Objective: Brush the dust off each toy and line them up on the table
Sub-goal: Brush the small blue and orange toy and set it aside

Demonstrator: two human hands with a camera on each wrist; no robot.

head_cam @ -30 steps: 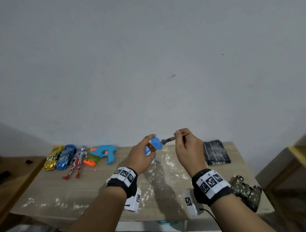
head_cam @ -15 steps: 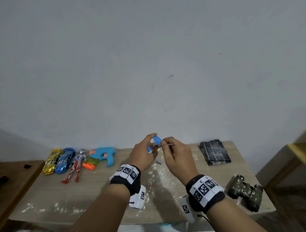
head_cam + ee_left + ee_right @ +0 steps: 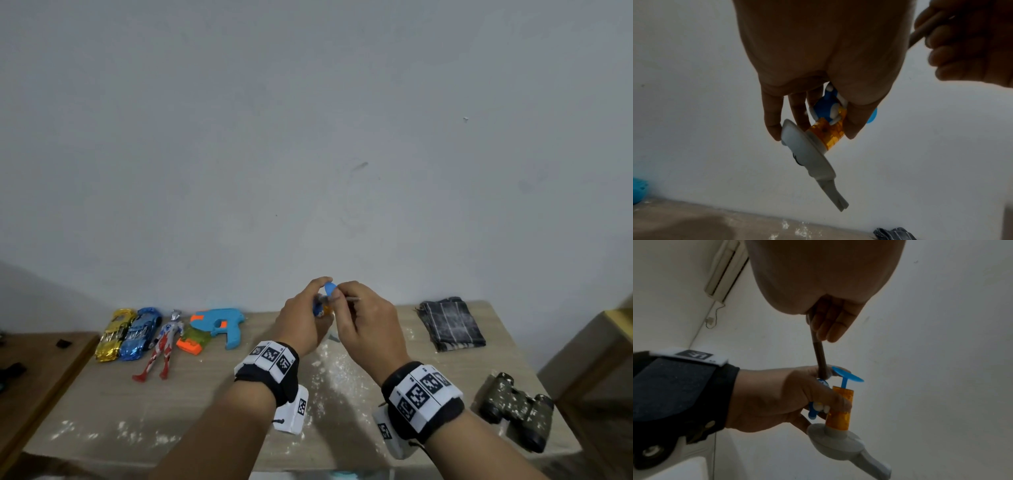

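My left hand (image 3: 301,322) grips a small toy (image 3: 838,410) above the table: an orange tube with a blue disc on top, a blue-and-white figure (image 3: 826,108) on its side and a grey base with a spout (image 3: 809,152). My right hand (image 3: 363,322) pinches a thin brown brush (image 3: 819,353), its tip touching the toy beside the blue disc (image 3: 846,374). Lined up at the back left of the table lie a gold car (image 3: 114,334), a blue car (image 3: 140,334), a red-and-silver figure (image 3: 162,346), an orange-and-green toy (image 3: 193,341) and a blue toy gun (image 3: 221,322).
White dust (image 3: 339,370) is scattered over the wooden table (image 3: 102,404) below my hands. A folded dark plaid cloth (image 3: 448,323) lies at the back right. Camouflage binoculars (image 3: 517,407) sit near the right front edge. Lower wooden surfaces flank the table.
My hands have come closer together and lowered slightly. The brush has swung from pointing at the disc's side to lying against the toy between my hands.
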